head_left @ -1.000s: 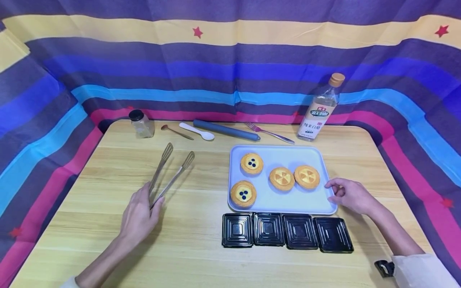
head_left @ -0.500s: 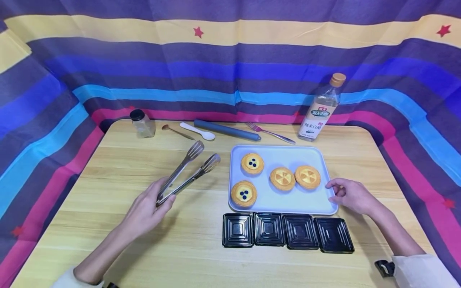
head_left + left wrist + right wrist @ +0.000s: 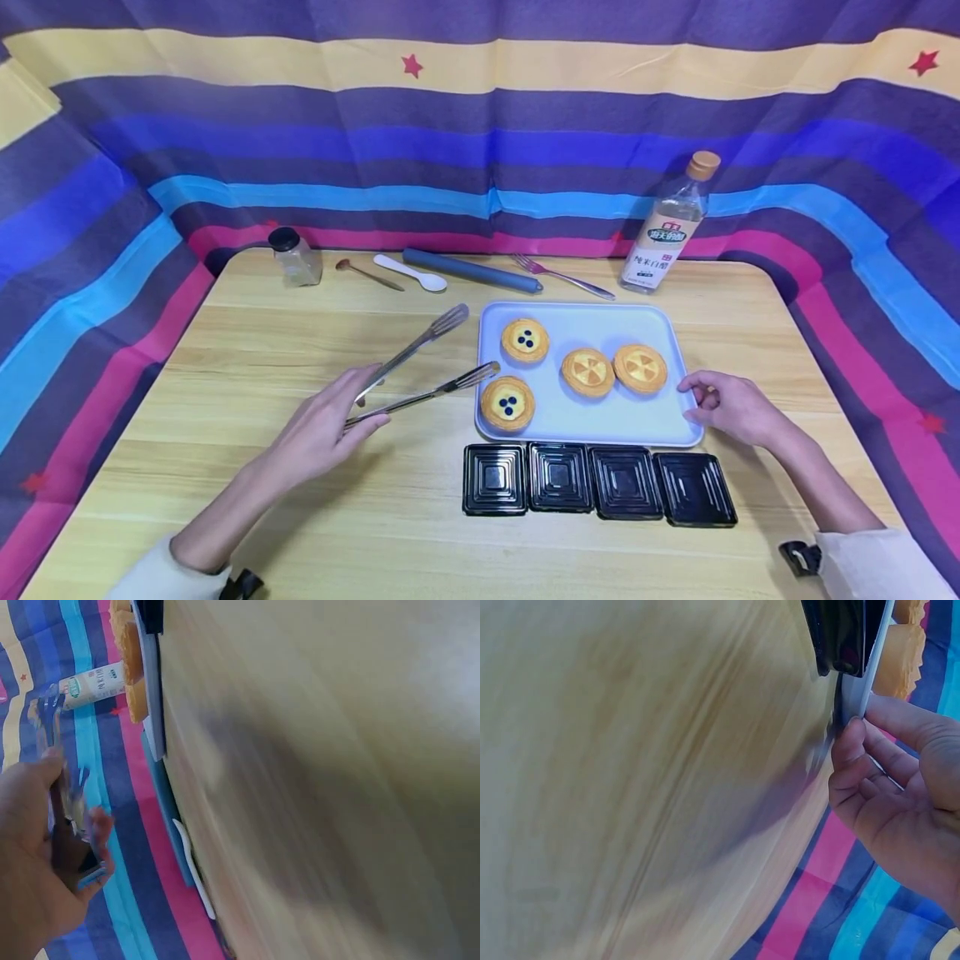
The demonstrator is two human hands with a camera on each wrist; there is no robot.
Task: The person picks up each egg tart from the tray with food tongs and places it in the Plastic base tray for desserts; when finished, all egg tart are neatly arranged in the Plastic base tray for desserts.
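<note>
My left hand (image 3: pixel 318 429) grips metal tongs (image 3: pixel 467 378) in the head view. Their two arms are spread, and the lower tip hangs over the left rim of a pale blue tray (image 3: pixel 600 423), close to a tart with dark berries (image 3: pixel 507 404). A second berry tart (image 3: pixel 525 341) lies behind it. Further right on the tray, two tarts with a wedge pattern (image 3: pixel 587 372) touch each other. My right hand (image 3: pixel 738 410) pinches the tray's right rim between thumb and fingertips, as the right wrist view also shows.
Several black square plastic trays (image 3: pixel 558 477) line the blue tray's front edge. Along the back lie a jar (image 3: pixel 297 258), small wooden spoon (image 3: pixel 369 274), white spoon (image 3: pixel 410 273), blue-grey rod (image 3: pixel 472 272) and fork (image 3: pixel 562 276). A vinegar bottle (image 3: pixel 663 229) stands at back right.
My left hand has carried the tongs rightward and turned them toward the blue tray, so the lower tip now reaches its left rim. My right hand has stayed in place.
</note>
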